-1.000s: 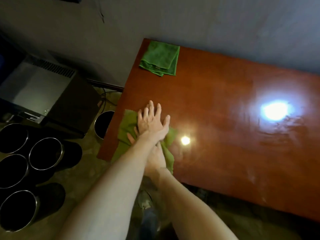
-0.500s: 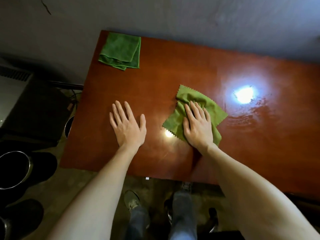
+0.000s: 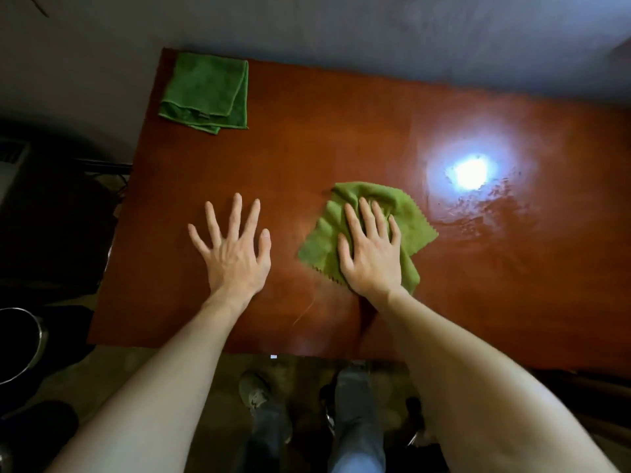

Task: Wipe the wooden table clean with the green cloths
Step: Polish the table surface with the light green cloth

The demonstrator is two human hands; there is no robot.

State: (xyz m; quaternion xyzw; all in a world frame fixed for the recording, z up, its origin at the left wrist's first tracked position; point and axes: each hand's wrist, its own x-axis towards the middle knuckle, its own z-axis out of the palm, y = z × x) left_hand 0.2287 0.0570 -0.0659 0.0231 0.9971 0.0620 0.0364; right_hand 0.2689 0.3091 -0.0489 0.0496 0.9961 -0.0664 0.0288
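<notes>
A glossy reddish wooden table [image 3: 341, 138] fills the middle of the view. My right hand [image 3: 370, 249] lies flat, palm down, on a crumpled light green cloth [image 3: 408, 216] near the table's centre, pressing it to the wood. My left hand [image 3: 234, 249] rests flat on the bare table to the left of that cloth, fingers spread, holding nothing. A second, darker green cloth [image 3: 206, 92] lies folded at the far left corner, away from both hands.
A bright lamp reflection [image 3: 469, 172] and wet streaks show on the table right of the cloth. A grey wall runs behind the table. A shiny metal pot [image 3: 20, 343] stands on the floor at left. My legs and shoes [image 3: 254, 390] are below the near edge.
The light green cloth went from the table's left near edge toward the centre under my right hand. My left hand came off it and now lies spread on bare wood.
</notes>
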